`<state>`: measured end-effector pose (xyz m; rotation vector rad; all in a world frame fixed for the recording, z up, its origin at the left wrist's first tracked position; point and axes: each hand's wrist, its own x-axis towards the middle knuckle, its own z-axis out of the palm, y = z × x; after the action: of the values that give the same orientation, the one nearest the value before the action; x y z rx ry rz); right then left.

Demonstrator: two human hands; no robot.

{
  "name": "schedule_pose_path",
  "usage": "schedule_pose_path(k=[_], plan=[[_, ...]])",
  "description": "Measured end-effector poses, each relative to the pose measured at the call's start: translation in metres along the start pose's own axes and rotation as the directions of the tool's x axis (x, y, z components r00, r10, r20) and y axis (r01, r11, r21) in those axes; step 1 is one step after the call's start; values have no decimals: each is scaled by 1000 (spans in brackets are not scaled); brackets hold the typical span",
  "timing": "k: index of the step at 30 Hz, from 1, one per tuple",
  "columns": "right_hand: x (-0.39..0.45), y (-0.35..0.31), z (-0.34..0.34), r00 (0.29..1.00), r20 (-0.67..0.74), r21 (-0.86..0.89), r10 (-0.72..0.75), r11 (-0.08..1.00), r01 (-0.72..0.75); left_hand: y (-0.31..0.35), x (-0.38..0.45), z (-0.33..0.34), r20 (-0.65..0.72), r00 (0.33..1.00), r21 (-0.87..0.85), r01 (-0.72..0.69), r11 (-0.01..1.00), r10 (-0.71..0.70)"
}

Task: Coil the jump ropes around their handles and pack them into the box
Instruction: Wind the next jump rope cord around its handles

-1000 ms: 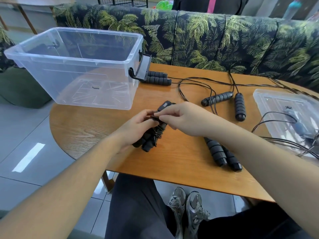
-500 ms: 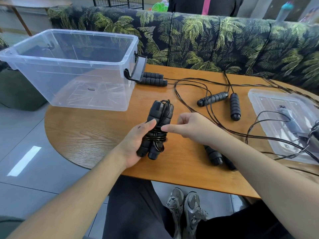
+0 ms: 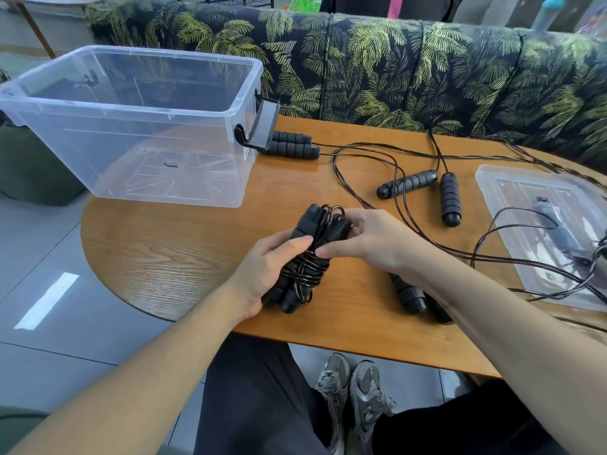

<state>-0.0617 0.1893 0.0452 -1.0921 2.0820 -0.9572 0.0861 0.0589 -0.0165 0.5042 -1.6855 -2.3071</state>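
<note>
Now the right hand point(image 3: 377, 241) has closed back in on the coiled jump rope point(image 3: 307, 261): half a second ago its fingers hovered just beside the bundle, and here they curl around the upper handle ends while the thumb presses the wound cord. The left hand point(image 3: 266, 270) keeps its grip from the nine o'clock side, fingers wrapped around the handles. The bundle hangs just above the table point(image 3: 157, 254), at five o'clock from the clear box point(image 3: 138, 126), tilted as before.
</note>
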Motion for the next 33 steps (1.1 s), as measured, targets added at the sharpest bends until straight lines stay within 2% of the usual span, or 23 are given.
schedule_pose_path(k=[3, 6, 9, 11, 13, 15, 17, 20, 26, 30, 33], plan=[[-2, -1, -4, 999, 13, -94, -32, 995, 33, 0, 1, -2, 19, 999, 17, 27, 1000, -27], [-2, -1, -8, 994, 42, -104, -97, 990, 101, -2, -1, -4, 106, 992, -73, 70, 995, -62], [-1, 3, -8, 995, 28, -70, -99, 992, 101, 4, -1, -6, 30, 999, -233, 23, 972, -16], [-2, 2, -7, 991, 94, -11, -99, 995, 100, 10, -2, -8, -22, 1000, -265, -8, 964, 2], [-4, 2, -10, 977, 167, 46, -131, 991, 125, 15, -3, -8, -28, 999, -284, -24, 959, 16], [-6, 3, -17, 972, 200, 57, -122, 992, 113, 19, -5, -11, -36, 999, -374, -43, 926, 32], [-9, 6, -25, 968, 236, 29, -90, 996, 85, 23, -6, -19, 17, 999, -421, -28, 906, 39], [-8, 4, -32, 969, 245, -85, -31, 995, 53, 24, -8, -28, 219, 976, -331, 58, 942, 17], [9, -1, -38, 995, 56, -206, 81, 976, -68, 37, -5, -24, 463, 885, -89, 109, 990, -56], [14, -14, -36, 992, 112, -123, 65, 991, -51, 45, 2, -17, 553, 817, 148, 93, 985, -160], [15, -19, -36, 991, 117, -150, 59, 988, -41, 51, 9, -19, 531, 793, 300, 155, 941, -300]])
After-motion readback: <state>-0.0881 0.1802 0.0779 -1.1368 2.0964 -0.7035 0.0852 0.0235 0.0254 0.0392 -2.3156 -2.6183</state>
